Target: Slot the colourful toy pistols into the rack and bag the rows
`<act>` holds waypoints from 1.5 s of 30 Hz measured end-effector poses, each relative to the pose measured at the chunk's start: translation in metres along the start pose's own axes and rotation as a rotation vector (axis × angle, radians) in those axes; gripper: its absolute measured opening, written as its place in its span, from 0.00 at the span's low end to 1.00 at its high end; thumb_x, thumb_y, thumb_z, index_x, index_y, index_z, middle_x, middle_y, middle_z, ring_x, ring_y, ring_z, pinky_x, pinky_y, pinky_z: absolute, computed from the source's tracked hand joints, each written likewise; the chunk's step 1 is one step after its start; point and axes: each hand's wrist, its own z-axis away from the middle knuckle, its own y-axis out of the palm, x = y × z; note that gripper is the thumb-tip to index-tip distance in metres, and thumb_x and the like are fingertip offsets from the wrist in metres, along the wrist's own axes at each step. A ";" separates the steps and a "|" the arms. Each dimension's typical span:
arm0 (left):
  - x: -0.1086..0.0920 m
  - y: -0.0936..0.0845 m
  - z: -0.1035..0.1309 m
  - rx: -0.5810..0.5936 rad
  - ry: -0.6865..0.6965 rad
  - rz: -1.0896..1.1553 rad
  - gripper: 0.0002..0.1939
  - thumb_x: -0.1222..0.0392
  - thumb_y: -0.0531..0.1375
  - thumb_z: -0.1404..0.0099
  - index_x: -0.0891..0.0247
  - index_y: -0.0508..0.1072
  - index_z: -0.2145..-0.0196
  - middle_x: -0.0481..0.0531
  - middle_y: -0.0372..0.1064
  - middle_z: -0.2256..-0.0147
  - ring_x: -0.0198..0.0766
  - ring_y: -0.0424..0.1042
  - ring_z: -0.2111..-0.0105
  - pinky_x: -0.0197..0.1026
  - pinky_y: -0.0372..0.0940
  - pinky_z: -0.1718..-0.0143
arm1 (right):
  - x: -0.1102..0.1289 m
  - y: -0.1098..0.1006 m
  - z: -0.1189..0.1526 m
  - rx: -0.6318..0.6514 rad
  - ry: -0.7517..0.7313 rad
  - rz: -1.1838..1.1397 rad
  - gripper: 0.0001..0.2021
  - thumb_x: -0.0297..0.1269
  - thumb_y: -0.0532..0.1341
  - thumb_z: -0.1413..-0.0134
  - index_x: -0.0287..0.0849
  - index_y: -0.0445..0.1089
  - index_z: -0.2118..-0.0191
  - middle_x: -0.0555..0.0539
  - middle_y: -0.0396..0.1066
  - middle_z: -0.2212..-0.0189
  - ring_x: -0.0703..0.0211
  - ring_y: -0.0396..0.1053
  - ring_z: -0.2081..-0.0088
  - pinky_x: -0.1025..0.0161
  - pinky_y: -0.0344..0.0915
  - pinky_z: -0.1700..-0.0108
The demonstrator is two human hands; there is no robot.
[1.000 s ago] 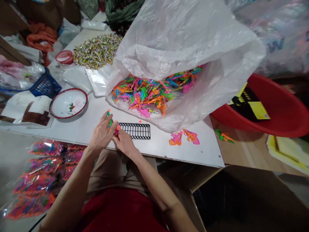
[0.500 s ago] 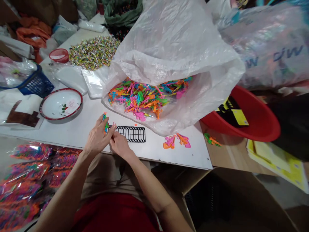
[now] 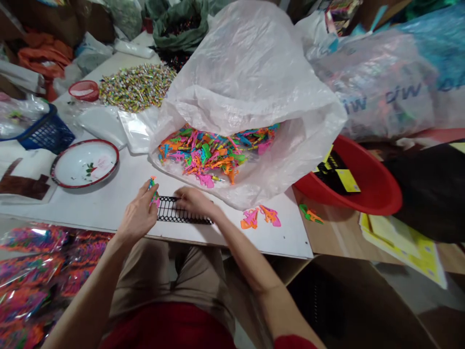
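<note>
My left hand (image 3: pixel 140 211) is closed around small coloured plastic toy pieces (image 3: pixel 154 190) at the left end of a black plastic rack (image 3: pixel 169 209). Green, blue, orange and pink show past its fingertips. Above the rack's middle is my right hand (image 3: pixel 194 201), smeared by motion; whether it holds anything does not show. Behind the rack a large white bag (image 3: pixel 261 87) lies open, with a heap of bright plastic toy pieces (image 3: pixel 207 155) in its mouth. Pink and orange pistol-shaped toys (image 3: pixel 250 218) lie right of the rack.
An enamel basin (image 3: pixel 107 172) and a blue basket (image 3: pixel 51 133) stand left. Behind them are a pile of small yellow-green pieces (image 3: pixel 138 87) and a red basket (image 3: pixel 83 90). A red tub (image 3: pixel 378 194) is at right. Packed bags (image 3: pixel 32 266) lie below the table's left side.
My right hand has left the spot beside my left hand and moved right, over the rack. My left hand stays at the rack's left end. The whole view has shifted slightly.
</note>
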 end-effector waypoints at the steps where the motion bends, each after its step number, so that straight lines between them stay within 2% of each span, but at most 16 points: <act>1: 0.001 0.000 0.000 0.003 0.010 -0.004 0.30 0.62 0.48 0.40 0.72 0.65 0.41 0.64 0.54 0.37 0.52 0.61 0.40 0.55 0.58 0.39 | -0.015 -0.024 -0.005 -0.134 0.110 0.129 0.11 0.32 0.59 0.40 0.36 0.71 0.53 0.41 0.72 0.58 0.55 0.69 0.57 0.63 0.65 0.56; 3: 0.001 -0.002 0.000 0.020 0.027 -0.014 0.30 0.63 0.48 0.41 0.73 0.65 0.41 0.65 0.54 0.36 0.51 0.60 0.39 0.55 0.58 0.38 | -0.041 -0.062 -0.018 -0.344 0.300 0.392 0.13 0.26 0.54 0.39 0.33 0.69 0.51 0.35 0.68 0.51 0.48 0.66 0.50 0.57 0.63 0.51; 6: 0.002 -0.008 0.001 0.083 0.040 -0.019 0.31 0.64 0.48 0.42 0.74 0.63 0.40 0.65 0.52 0.36 0.50 0.58 0.38 0.53 0.56 0.37 | -0.068 -0.087 -0.046 -0.362 0.452 0.609 0.15 0.21 0.53 0.43 0.31 0.71 0.53 0.31 0.64 0.48 0.42 0.62 0.46 0.50 0.58 0.46; 11: 0.010 -0.020 0.004 0.121 0.041 0.003 0.32 0.65 0.48 0.42 0.72 0.62 0.39 0.62 0.52 0.35 0.47 0.55 0.36 0.51 0.53 0.36 | -0.094 -0.090 -0.070 -0.324 0.472 0.590 0.16 0.23 0.58 0.47 0.31 0.69 0.52 0.32 0.68 0.52 0.41 0.62 0.46 0.46 0.57 0.45; 14: 0.014 -0.023 0.006 0.111 0.035 0.012 0.32 0.65 0.49 0.42 0.72 0.62 0.39 0.62 0.51 0.35 0.48 0.54 0.36 0.51 0.52 0.35 | -0.109 -0.095 -0.068 -0.285 0.478 0.492 0.21 0.30 0.63 0.50 0.33 0.67 0.48 0.32 0.70 0.54 0.40 0.64 0.49 0.44 0.59 0.47; 17: 0.015 -0.023 0.007 0.124 0.043 0.012 0.33 0.66 0.49 0.42 0.71 0.61 0.38 0.62 0.51 0.35 0.48 0.54 0.36 0.52 0.52 0.35 | -0.121 -0.094 -0.068 -0.304 0.492 0.439 0.25 0.38 0.66 0.52 0.36 0.67 0.47 0.33 0.69 0.52 0.38 0.64 0.49 0.41 0.59 0.48; 22: 0.014 -0.027 0.007 0.146 0.035 -0.005 0.33 0.68 0.49 0.43 0.70 0.61 0.38 0.60 0.49 0.34 0.48 0.53 0.35 0.52 0.52 0.35 | -0.127 -0.086 -0.074 -0.434 0.487 0.475 0.14 0.35 0.59 0.47 0.36 0.71 0.56 0.33 0.68 0.52 0.38 0.61 0.48 0.36 0.53 0.45; 24: 0.015 -0.029 0.007 0.153 0.023 -0.008 0.34 0.68 0.49 0.43 0.69 0.60 0.38 0.59 0.49 0.34 0.48 0.53 0.35 0.52 0.51 0.35 | -0.121 -0.089 -0.072 -0.449 0.424 0.522 0.12 0.33 0.57 0.45 0.35 0.71 0.57 0.34 0.69 0.54 0.40 0.60 0.48 0.36 0.49 0.43; 26: 0.017 -0.031 0.008 0.161 0.019 -0.004 0.34 0.68 0.49 0.43 0.69 0.60 0.38 0.59 0.48 0.33 0.48 0.53 0.35 0.52 0.52 0.35 | -0.104 -0.091 -0.066 -0.464 0.339 0.568 0.12 0.31 0.54 0.42 0.35 0.70 0.56 0.35 0.70 0.55 0.41 0.60 0.47 0.38 0.47 0.41; 28: 0.019 -0.032 0.009 0.173 0.019 -0.003 0.34 0.69 0.48 0.43 0.69 0.60 0.37 0.59 0.47 0.33 0.48 0.53 0.35 0.52 0.52 0.35 | -0.075 -0.086 -0.057 -0.496 0.262 0.592 0.13 0.31 0.52 0.39 0.34 0.69 0.54 0.35 0.70 0.55 0.42 0.59 0.47 0.40 0.47 0.40; 30: 0.020 -0.032 0.009 0.177 0.023 -0.008 0.34 0.68 0.48 0.42 0.70 0.59 0.37 0.60 0.47 0.33 0.49 0.52 0.35 0.52 0.51 0.35 | -0.041 -0.069 -0.050 -0.478 0.169 0.590 0.13 0.29 0.50 0.37 0.33 0.68 0.53 0.36 0.70 0.55 0.44 0.60 0.48 0.43 0.48 0.41; 32: 0.020 -0.032 0.009 0.179 0.036 -0.018 0.34 0.68 0.48 0.42 0.70 0.59 0.37 0.61 0.47 0.33 0.48 0.52 0.35 0.53 0.51 0.35 | -0.011 -0.043 -0.046 -0.340 0.043 0.546 0.13 0.27 0.50 0.37 0.35 0.69 0.54 0.38 0.71 0.57 0.47 0.62 0.50 0.48 0.52 0.42; 34: 0.019 -0.032 0.009 0.181 0.049 -0.028 0.34 0.68 0.48 0.42 0.69 0.58 0.37 0.60 0.47 0.33 0.48 0.52 0.35 0.53 0.51 0.35 | 0.005 -0.019 -0.047 -0.157 -0.045 0.427 0.11 0.30 0.53 0.37 0.38 0.68 0.52 0.41 0.73 0.58 0.49 0.65 0.52 0.54 0.57 0.47; 37: 0.018 -0.032 0.010 0.183 0.054 -0.036 0.34 0.69 0.48 0.42 0.70 0.58 0.36 0.60 0.46 0.33 0.48 0.52 0.35 0.53 0.50 0.35 | 0.007 0.000 -0.050 -0.019 0.028 0.228 0.17 0.38 0.59 0.39 0.39 0.65 0.46 0.40 0.73 0.55 0.50 0.69 0.53 0.61 0.62 0.55; 41: 0.020 -0.031 0.011 0.174 0.046 -0.033 0.35 0.68 0.48 0.43 0.70 0.58 0.36 0.61 0.47 0.33 0.49 0.52 0.35 0.53 0.51 0.35 | 0.003 0.004 -0.041 -0.125 0.209 0.209 0.20 0.41 0.61 0.40 0.37 0.65 0.46 0.36 0.69 0.49 0.47 0.69 0.50 0.61 0.64 0.56; 45: 0.022 -0.031 0.010 0.166 0.049 -0.036 0.36 0.69 0.49 0.45 0.68 0.59 0.37 0.59 0.47 0.33 0.50 0.53 0.35 0.54 0.52 0.35 | 0.008 0.019 -0.029 -0.097 0.394 0.214 0.12 0.38 0.56 0.39 0.36 0.71 0.55 0.35 0.74 0.58 0.45 0.72 0.56 0.59 0.65 0.59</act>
